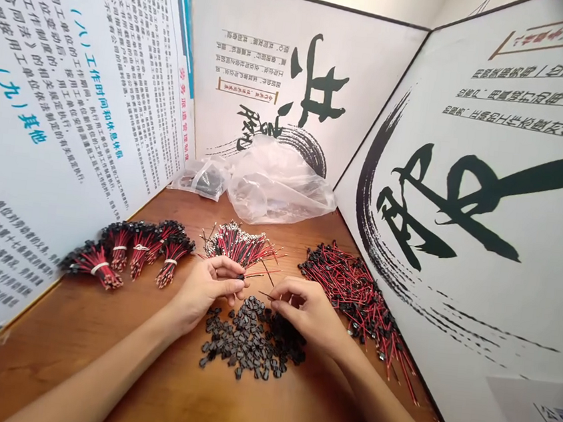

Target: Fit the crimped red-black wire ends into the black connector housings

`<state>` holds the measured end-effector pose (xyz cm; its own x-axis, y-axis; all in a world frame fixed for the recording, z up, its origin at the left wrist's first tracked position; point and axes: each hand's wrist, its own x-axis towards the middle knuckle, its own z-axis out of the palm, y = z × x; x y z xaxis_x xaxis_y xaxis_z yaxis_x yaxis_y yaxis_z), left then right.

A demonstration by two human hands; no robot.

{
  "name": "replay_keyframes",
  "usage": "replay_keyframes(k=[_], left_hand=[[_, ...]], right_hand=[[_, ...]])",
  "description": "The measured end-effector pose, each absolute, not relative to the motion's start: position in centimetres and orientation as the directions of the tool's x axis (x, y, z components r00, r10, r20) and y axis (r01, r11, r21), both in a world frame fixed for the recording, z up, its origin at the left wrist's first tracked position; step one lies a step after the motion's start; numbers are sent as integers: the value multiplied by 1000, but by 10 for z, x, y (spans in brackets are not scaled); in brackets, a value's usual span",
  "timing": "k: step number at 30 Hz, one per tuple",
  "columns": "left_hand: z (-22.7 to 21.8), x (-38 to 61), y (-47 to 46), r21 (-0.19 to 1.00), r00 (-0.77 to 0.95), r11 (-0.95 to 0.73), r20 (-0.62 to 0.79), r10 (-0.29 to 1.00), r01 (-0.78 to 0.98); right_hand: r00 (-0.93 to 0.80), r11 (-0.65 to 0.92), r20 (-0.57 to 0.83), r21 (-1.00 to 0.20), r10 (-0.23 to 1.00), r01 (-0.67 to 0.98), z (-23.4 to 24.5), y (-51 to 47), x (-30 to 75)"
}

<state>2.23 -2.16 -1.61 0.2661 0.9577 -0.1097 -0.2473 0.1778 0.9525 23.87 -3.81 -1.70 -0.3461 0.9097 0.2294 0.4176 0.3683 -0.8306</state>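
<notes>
Two hands work close together over the middle of our wooden table (181, 395). Our left hand (207, 290) pinches a small black plug (240, 277) between thumb and fingertips, with the other fingers curled. Our right hand (301, 310) is closed in a pinch on a thin wire (265, 295). Its tip points at the plug, though we cannot tell if they touch.

Just nearer our edge lies the heap of loose plugs (247, 342). Loose wires (240, 243) fan out toward the far edge, tied bundles (131, 252) lie along the left edge and plugged wires (353, 292) along the right.

We judge the step to be fitting wire to plug. That calls for lining the tip up squarely with the plug's opening.
</notes>
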Motion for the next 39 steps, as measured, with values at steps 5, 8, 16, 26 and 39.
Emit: replay_keyframes(k=[5, 8, 16, 26, 39], left_hand=[[-15, 25, -23, 975, 358, 140, -71, 931, -172], [-15, 27, -25, 984, 374, 112, -54, 926, -137], [-14, 32, -35, 999, 440, 27, -38, 897, 30], [-11, 39, -41, 997, 464, 66, -71, 883, 27], [-17, 42, -47, 999, 349, -3, -16, 937, 54]], right_hand=[[-340, 241, 169, -953, 925, 182, -14, -42, 237], [-299, 184, 152, -979, 942, 84, -16, -43, 234], [-297, 255, 257, -966, 920, -45, -19, -48, 221], [-191, 234, 252, -966, 949, -111, -21, -52, 216], [-78, 326, 329, -944, 941, -47, -27, -54, 209]])
